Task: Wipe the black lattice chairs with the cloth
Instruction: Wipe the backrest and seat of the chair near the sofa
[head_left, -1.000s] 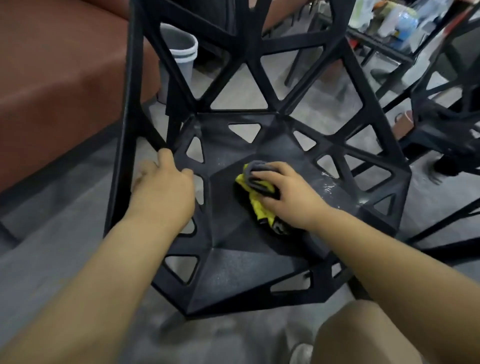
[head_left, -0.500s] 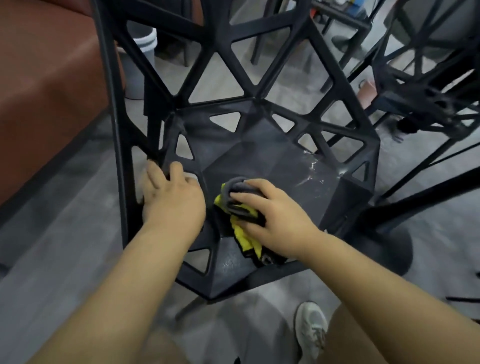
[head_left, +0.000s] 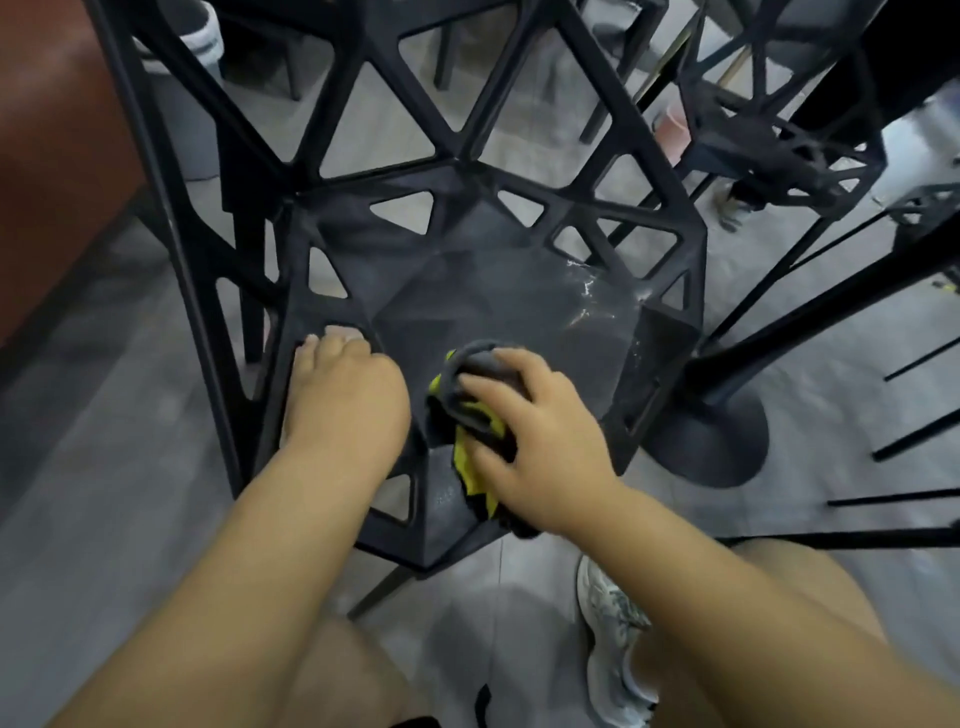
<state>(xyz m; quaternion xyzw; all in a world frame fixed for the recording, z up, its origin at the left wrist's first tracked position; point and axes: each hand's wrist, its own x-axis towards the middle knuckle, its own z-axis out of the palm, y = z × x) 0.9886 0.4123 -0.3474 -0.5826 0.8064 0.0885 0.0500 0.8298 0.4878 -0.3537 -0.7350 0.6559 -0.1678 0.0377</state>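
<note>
A person's right hand (head_left: 540, 441) presses a bunched grey-and-yellow cloth (head_left: 467, 397) onto the seat of a black plastic lattice chair (head_left: 498, 301).
Its fingers curl over the wad near the front edge; the left hand (head_left: 343, 397), fingers together, rests on the left rim. White streaks (head_left: 587, 293) lie beyond the right fingertips, toward the far-right corner.

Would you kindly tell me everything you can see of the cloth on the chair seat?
The cloth is a bunched rag, grey outside with yellow folds showing, soft like microfibre. It lies crumpled on the front of the black lattice chair's seat, under the right hand, whose curled fingers grip it and press it down. That hand hides part of it.
</note>
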